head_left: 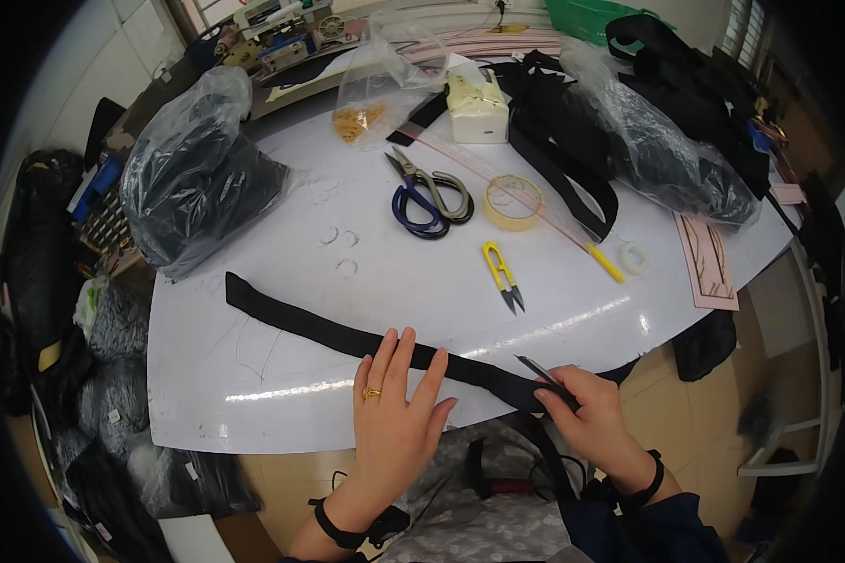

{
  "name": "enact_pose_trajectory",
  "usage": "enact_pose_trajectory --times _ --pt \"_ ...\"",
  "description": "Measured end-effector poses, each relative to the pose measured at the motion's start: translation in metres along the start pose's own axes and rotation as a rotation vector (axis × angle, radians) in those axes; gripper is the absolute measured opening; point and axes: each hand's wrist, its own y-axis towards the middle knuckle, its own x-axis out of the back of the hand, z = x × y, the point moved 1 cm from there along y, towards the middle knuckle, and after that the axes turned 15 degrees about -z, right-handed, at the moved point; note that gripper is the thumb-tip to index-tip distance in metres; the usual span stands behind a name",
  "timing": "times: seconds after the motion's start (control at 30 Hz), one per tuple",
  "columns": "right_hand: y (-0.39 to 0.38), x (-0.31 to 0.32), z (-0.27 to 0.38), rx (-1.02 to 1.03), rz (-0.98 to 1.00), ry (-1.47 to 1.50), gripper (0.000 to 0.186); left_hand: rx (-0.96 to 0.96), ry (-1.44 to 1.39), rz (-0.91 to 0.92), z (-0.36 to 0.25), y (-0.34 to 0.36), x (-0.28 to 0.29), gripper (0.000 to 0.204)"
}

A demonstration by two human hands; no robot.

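Observation:
A long black fabric strip (300,324) lies slantwise across the white table, from the left down to the near right edge. My left hand (394,394) rests on its middle with the fingers spread, pressing it flat and gripping nothing. At the strip's right end is my right hand (587,408), closed around a slim dark pointed tool (538,368) whose exact kind I cannot make out. The tool's tip points up and left, just above the strip. My right thumb touches the strip's end, and the curled fingers partly hide the tool.
Beyond the strip lie yellow thread snips (503,278), blue-handled scissors (422,199), a tape roll (514,202), a clear ruler (483,169) and a yellow cutter (606,264). Plastic bags of black material (197,188) stand left and right. A tissue pack (479,113) sits at the back.

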Motion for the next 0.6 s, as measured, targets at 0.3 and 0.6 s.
enact_pose_trajectory --times 0.3,0.6 --pt "-0.007 0.018 0.001 -0.019 -0.047 0.199 0.018 0.295 -0.226 -0.088 -0.038 0.011 -0.024 0.027" --pt "-0.020 0.012 0.014 0.006 0.000 0.506 0.021 1.050 -1.324 0.239 -0.010 -0.009 -0.020 0.048"
